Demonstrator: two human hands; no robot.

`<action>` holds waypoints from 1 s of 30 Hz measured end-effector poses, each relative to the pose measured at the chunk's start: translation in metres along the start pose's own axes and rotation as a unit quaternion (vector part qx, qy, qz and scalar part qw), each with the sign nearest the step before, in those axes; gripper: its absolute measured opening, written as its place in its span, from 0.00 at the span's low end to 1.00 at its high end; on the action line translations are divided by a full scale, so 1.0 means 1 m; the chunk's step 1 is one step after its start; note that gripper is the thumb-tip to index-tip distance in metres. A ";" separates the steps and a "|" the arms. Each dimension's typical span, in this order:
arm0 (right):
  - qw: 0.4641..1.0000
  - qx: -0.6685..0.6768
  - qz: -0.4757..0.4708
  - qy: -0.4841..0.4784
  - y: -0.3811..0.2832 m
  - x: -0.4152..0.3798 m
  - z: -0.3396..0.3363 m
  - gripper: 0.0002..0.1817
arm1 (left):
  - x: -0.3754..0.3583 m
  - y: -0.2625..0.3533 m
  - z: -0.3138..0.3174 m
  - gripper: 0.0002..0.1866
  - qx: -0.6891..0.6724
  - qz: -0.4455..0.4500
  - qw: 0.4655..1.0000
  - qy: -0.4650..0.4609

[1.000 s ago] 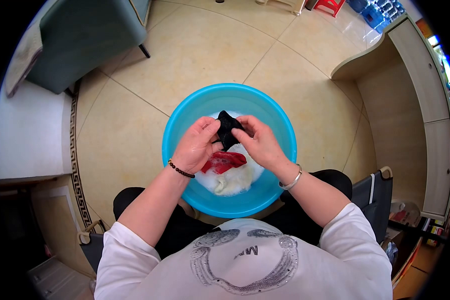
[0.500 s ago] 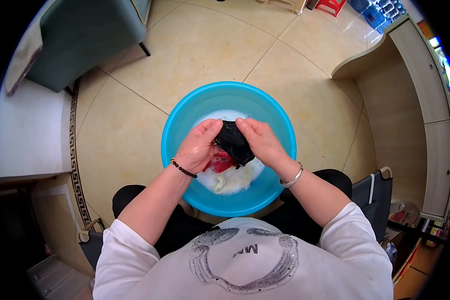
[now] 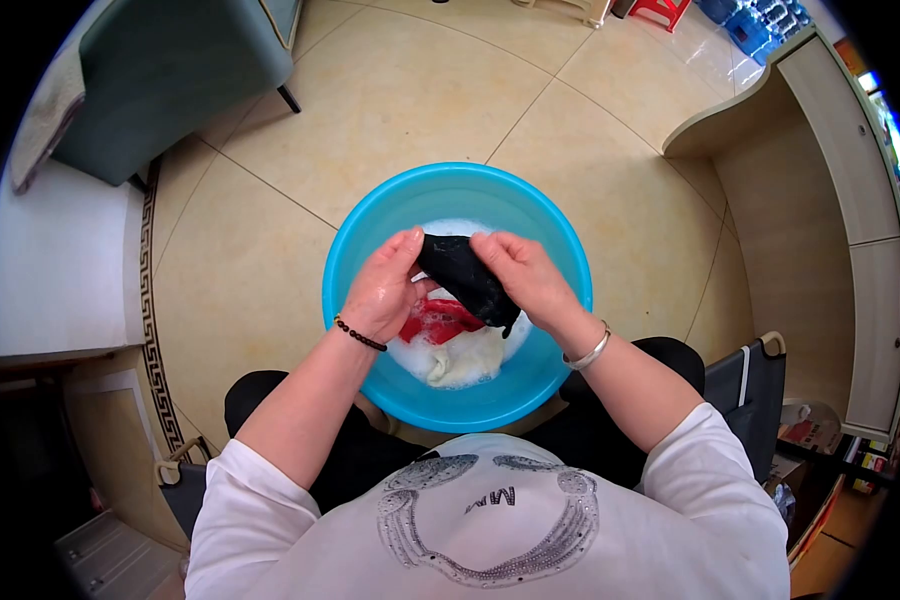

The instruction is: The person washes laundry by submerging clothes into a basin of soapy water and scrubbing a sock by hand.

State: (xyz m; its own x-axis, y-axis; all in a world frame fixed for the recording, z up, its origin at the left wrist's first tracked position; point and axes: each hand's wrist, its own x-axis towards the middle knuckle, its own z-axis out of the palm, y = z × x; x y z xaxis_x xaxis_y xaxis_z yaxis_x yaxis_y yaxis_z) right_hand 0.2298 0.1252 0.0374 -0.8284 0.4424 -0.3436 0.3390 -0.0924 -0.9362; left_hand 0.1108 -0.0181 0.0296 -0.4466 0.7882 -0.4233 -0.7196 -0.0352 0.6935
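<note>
A wet black cloth [image 3: 464, 278] is stretched between my two hands above a round blue basin [image 3: 458, 178]. My left hand [image 3: 385, 287], with a beaded bracelet at the wrist, pinches its left end between thumb and fingers. On the other side my right hand [image 3: 530, 277], below a silver bangle, grips its upper right edge. Under the cloth, a red cloth [image 3: 440, 321] and a whitish cloth [image 3: 467, 358] lie in foamy water in the basin. The lower end of the black cloth hangs free near my right hand.
The basin stands between my knees on a tiled floor [image 3: 440, 80]. A grey-green chair [image 3: 180, 80] is at the upper left, a curved wooden cabinet [image 3: 790, 180] at the right. A red stool [image 3: 660, 10] and blue water bottles [image 3: 755, 30] are at the top right.
My left hand has moved a little left and up, and the black cloth is now spread wider between my hands. More of the red cloth shows beneath.
</note>
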 end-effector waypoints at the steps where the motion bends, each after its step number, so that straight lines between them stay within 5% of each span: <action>1: 1.000 0.000 0.000 0.000 0.000 -0.001 0.001 0.18 | 0.001 -0.001 -0.002 0.11 -0.013 0.000 1.000 -0.023; 4: 0.992 -0.066 -0.112 -0.003 0.001 -0.005 0.005 0.13 | -0.003 0.001 0.007 0.11 -0.009 -0.018 0.998 -0.054; 8: 0.988 -0.118 -0.102 -0.003 0.010 -0.005 0.006 0.11 | 0.001 -0.006 0.001 0.12 0.076 -0.027 0.996 -0.046; 18: 0.990 -0.070 -0.102 0.073 0.018 0.002 0.005 0.13 | 0.001 -0.004 -0.003 0.12 0.010 -0.036 0.998 -0.055; 23: 0.993 -0.060 -0.088 0.048 0.011 -0.002 0.007 0.14 | -0.004 0.007 0.004 0.12 0.042 -0.124 0.989 -0.071; 30: 0.996 -0.037 -0.069 0.033 0.010 0.003 0.001 0.14 | -0.002 -0.001 0.003 0.14 0.007 -0.084 0.994 -0.066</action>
State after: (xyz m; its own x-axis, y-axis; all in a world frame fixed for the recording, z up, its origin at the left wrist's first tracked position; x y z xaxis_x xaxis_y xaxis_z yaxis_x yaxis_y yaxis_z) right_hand 0.2306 0.1245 0.0267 -0.8391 0.5040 -0.2047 0.2585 0.0384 -0.9652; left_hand 0.1141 -0.0180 0.0316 -0.2470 0.8563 -0.4535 -0.7697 0.1110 0.6287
